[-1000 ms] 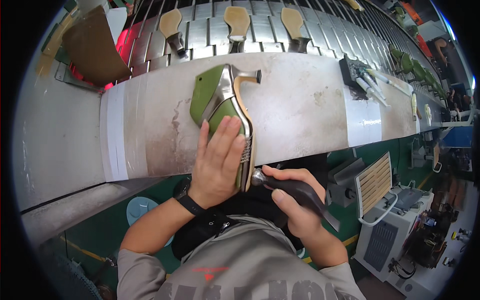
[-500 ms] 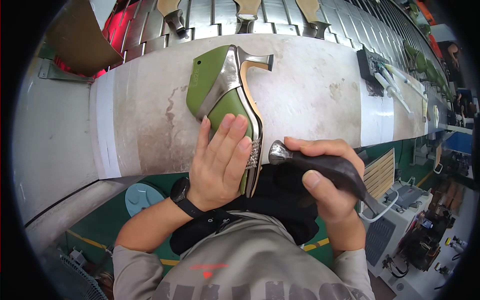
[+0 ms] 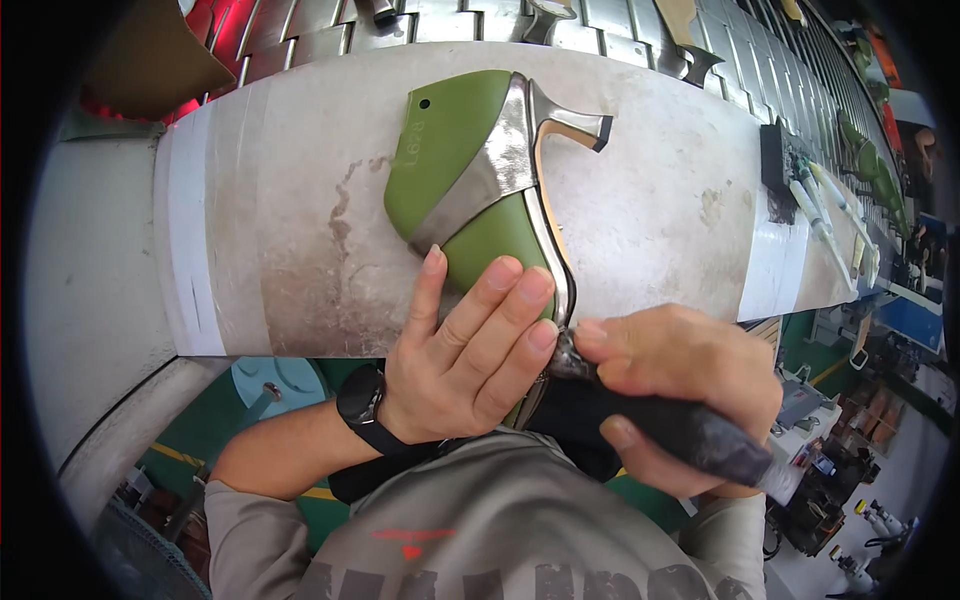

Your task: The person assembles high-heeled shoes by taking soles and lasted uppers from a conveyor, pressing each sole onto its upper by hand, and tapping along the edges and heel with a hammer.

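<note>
A metallic silver high-heeled shoe (image 3: 505,150) lies on its side, fitted over a green shoe last (image 3: 460,120). Its heel points to the upper right, and the toe end overhangs the worktable's near edge. My left hand (image 3: 470,350), with a watch on the wrist, holds it there. The fingers lie across the green last; the thumb is hidden. My right hand (image 3: 690,390) is wrapped round a dark hammer (image 3: 690,430) with a rounded metal face. That face meets the shoe's sole edge close to my left fingertips; the toe is mostly covered.
The pale, stained worktable (image 3: 650,200) has tape bands near both ends. A slatted metal conveyor (image 3: 440,28) beyond it carries more heeled shoes (image 3: 690,45). Brushes (image 3: 820,205) lie by a black block (image 3: 776,160) at the right. A blue stool (image 3: 275,390) stands below.
My right hand has brought the hammer left from beside the shoe to its sole edge. Left hand and shoe appear farther right, as the view also shifted. The shoes on the conveyor have moved right.
</note>
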Available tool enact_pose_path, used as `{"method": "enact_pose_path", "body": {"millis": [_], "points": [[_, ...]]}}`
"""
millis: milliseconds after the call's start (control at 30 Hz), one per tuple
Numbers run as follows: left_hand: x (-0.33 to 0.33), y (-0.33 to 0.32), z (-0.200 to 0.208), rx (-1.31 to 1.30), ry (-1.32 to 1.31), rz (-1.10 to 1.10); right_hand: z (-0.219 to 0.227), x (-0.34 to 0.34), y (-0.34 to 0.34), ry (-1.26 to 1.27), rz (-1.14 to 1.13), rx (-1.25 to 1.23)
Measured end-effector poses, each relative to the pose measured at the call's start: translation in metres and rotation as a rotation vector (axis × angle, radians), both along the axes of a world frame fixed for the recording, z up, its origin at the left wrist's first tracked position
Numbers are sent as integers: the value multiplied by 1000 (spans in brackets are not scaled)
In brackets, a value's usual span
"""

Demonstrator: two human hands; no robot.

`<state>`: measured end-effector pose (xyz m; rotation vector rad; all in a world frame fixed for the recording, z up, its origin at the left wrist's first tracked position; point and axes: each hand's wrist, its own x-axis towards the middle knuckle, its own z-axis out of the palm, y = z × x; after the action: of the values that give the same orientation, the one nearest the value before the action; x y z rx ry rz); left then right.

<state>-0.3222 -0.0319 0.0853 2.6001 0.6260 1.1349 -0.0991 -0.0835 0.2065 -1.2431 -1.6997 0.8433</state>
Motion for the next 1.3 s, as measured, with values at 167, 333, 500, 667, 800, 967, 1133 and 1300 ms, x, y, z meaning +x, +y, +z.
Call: {"method": "enact_pose_path", "body": {"millis": [167, 333, 500, 667, 800, 967, 1133, 1300], "points": [[4, 0, 3, -7, -27, -12, 5, -15, -20, -18, -54, -30], [2, 0, 1, 9, 3, 12, -8, -37, -47, -45, -64, 3], [7, 3, 0, 27, -56, 8, -10, -53, -79, -18, -136, -47], [4, 3, 0, 14, -37, 1, -11, -49, -83, 114, -240, -104], [5, 0, -2, -3, -56, 5, -27, -46, -65, 240, -302, -55], [3, -2, -4, -51, -27, -28, -19, -22, -36, 289, -329, -146], [1, -4, -12, -14, -15, -21, -9, 2, -14, 435, -276, -375], [-2, -5, -14, -10, -13, -18, -2, 25, 26, 590, -204, -581]]}}
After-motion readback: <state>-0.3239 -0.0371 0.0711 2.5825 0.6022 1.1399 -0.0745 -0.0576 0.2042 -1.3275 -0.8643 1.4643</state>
